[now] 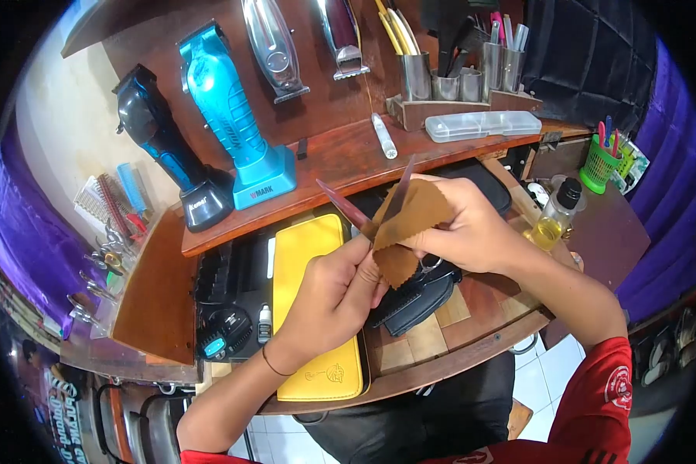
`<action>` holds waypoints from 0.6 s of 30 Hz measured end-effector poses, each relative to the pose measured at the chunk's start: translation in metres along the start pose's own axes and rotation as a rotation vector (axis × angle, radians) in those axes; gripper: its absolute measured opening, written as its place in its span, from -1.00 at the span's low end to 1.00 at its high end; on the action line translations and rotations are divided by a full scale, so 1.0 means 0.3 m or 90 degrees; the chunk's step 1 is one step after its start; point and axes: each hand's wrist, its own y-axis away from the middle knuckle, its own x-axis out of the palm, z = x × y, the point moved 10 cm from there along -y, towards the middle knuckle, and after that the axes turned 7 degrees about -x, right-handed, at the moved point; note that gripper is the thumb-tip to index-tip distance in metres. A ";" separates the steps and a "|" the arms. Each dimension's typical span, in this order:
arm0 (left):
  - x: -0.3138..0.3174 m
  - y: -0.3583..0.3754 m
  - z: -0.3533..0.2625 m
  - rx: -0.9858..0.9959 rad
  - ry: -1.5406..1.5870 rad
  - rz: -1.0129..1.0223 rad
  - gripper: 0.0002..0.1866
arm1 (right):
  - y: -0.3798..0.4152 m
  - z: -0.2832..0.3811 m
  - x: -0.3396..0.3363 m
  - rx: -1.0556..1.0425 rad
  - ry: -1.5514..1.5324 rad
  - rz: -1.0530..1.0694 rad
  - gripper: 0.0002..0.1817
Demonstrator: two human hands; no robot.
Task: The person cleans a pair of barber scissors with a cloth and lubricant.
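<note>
A pair of hair-cutting scissors (343,203) is raised over the drawer, its two blades spread apart and pointing up and away. My left hand (336,290) is closed around the scissors low down, near the pivot. A brown cloth (421,213) with zigzag edges is pinched in my right hand (475,228) and lies over one blade, whose tip sticks out above it. Part of a finger ring shows below the cloth; the rest of the handles is hidden. Beneath my left hand lies a yellow zip case (305,240). A black pouch (421,301) sits under the cloth.
On the red-brown shelf stand a black clipper (166,147) and a blue clipper (228,116). A clear plastic case (483,125) and a white pen-like tool (383,137) lie there too. To the right is an oil bottle (553,220); a small dropper bottle (265,325) is at left.
</note>
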 end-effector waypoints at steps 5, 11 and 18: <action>0.003 -0.003 0.006 -0.040 -0.015 0.005 -0.76 | -0.003 0.031 -0.071 0.011 -0.074 -0.138 -0.83; 0.003 -0.005 0.018 -0.047 -0.009 0.013 -0.76 | -0.008 0.056 -0.088 0.003 0.003 -0.137 -0.84; 0.000 -0.003 0.019 -0.025 0.027 0.002 -0.75 | -0.002 0.028 -0.022 -0.022 0.031 -0.022 -0.82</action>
